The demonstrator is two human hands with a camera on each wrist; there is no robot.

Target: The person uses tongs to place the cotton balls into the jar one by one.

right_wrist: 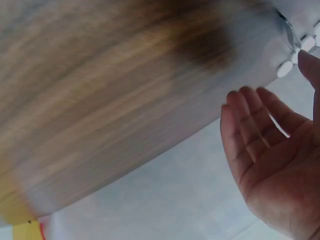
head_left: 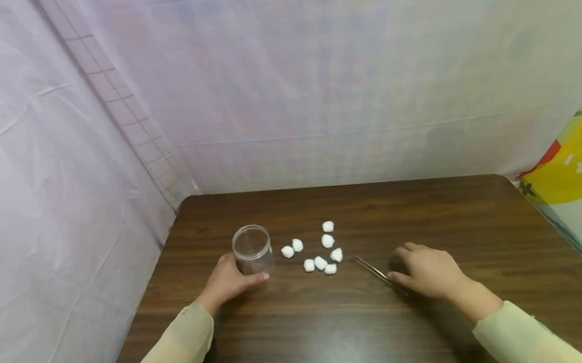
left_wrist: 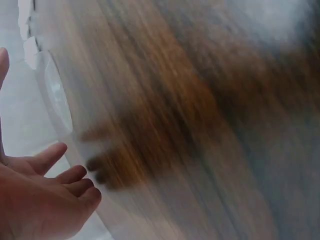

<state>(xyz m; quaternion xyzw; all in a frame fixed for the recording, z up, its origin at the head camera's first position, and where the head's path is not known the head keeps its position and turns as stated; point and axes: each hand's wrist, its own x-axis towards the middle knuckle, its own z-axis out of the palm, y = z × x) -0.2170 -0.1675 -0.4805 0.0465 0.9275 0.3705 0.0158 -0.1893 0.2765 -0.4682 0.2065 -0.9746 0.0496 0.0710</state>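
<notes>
Head view shows the left grip (head_left: pixel 231 279) wide, around the near left side of a clear jar (head_left: pixel 253 255). The thumb goes across the front of the jar, and the other fingers are by its left side. I can't tell if they press on it. The jar stands up straight on the brown desk (head_left: pixel 307 328).

In the left wrist view, the thumb is well apart from the fingers, which are a little bent.

The right grip (head_left: pixel 426 268) is wide too. In the right wrist view its palm shows, with the fingers softly bent and the thumb well away from them. From the head, the thumb is right by the shiny tweezers (head_left: pixel 371 270), and I can't tell if it touches them. The tweezers lie on a slant on the desk, with one end near the white puffs (head_left: pixel 328 240).

There are eight puffs between the jar and the tweezers. Two sit close to the jar, and six are nearer the tweezers.
</notes>
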